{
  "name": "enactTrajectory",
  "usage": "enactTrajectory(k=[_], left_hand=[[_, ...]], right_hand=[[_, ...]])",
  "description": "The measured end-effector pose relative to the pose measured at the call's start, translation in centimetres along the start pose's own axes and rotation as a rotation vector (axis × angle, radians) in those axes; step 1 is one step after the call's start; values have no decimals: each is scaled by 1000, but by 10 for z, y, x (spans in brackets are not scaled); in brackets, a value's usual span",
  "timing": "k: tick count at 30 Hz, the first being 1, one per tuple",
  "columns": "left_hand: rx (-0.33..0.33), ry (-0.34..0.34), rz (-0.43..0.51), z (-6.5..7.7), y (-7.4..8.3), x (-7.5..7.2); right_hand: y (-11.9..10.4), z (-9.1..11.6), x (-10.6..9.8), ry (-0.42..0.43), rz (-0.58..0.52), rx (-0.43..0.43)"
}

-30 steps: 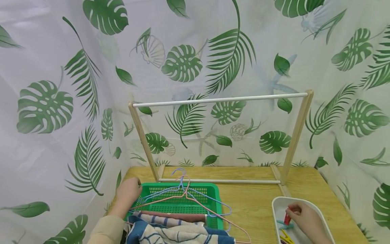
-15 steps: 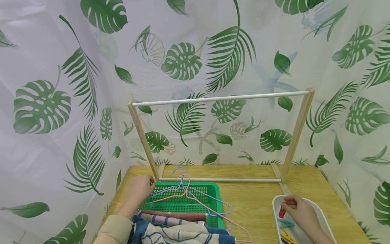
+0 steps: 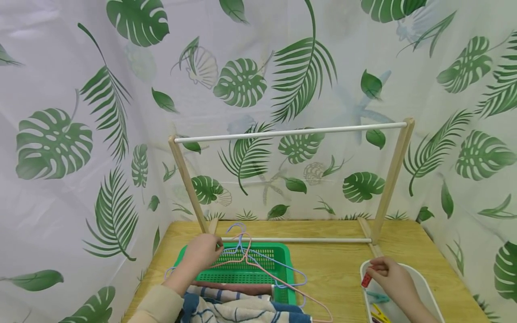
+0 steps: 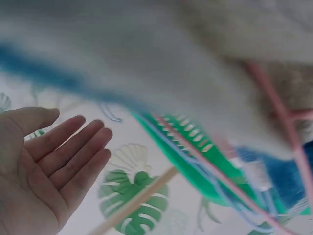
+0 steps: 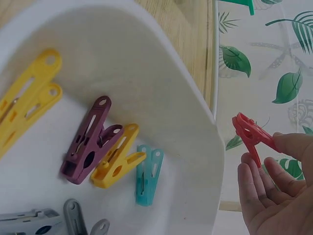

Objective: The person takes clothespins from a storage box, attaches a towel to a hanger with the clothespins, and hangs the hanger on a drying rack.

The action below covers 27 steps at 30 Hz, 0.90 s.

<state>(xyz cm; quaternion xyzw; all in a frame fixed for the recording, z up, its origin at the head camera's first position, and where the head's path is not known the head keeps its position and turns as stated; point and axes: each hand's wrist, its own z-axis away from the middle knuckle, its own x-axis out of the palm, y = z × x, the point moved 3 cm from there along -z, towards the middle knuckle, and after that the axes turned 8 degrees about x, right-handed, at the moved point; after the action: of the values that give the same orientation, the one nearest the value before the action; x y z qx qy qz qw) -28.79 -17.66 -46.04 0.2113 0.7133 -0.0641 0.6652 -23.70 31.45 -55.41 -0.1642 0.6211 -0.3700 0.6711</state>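
What matters most in space is the gap from the red clothespin point(image 3: 366, 280) to the towel point(image 3: 246, 310): the clothespin is at the right, by the left wall of the white bin point(image 5: 146, 54), while the towel lies well to the left, at the near side of the green basket point(image 3: 284, 253) on the counter point(image 3: 327, 264). The right hand point(image 3: 392, 279) has the clothespin, pinching its spread handle ends between thumb and fingertips, so that its long axis tilts and its clamping end points away from the palm; whether the spring is pressed I cannot tell. The left hand point(image 3: 203, 250) is far nearer the towel and hangs above the far left part of the basket, beside the neck of the blue hanger point(image 3: 240, 241). From its wrist camera the thumb and fingers look loosely extended, spread a little and holding nothing. The pink hanger point(image 4: 281, 110) passes beside the towel, and its right end reaches over the counter between basket and bin, so that, in my judgement, the right hand has a leftward way to cover before clothespin and cloth could meet
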Motion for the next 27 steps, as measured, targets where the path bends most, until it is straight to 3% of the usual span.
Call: enactTrajectory(k=[9, 18, 27], left_hand=[[93, -49, 1, -7, 17, -7], [117, -126, 34, -12, 20, 7], [85, -208, 45, -15, 20, 20]], right_hand=[[-3, 4, 1, 3, 2, -23], [-8, 8, 2, 10, 5, -44], [-9, 9, 7, -18, -28, -23]])
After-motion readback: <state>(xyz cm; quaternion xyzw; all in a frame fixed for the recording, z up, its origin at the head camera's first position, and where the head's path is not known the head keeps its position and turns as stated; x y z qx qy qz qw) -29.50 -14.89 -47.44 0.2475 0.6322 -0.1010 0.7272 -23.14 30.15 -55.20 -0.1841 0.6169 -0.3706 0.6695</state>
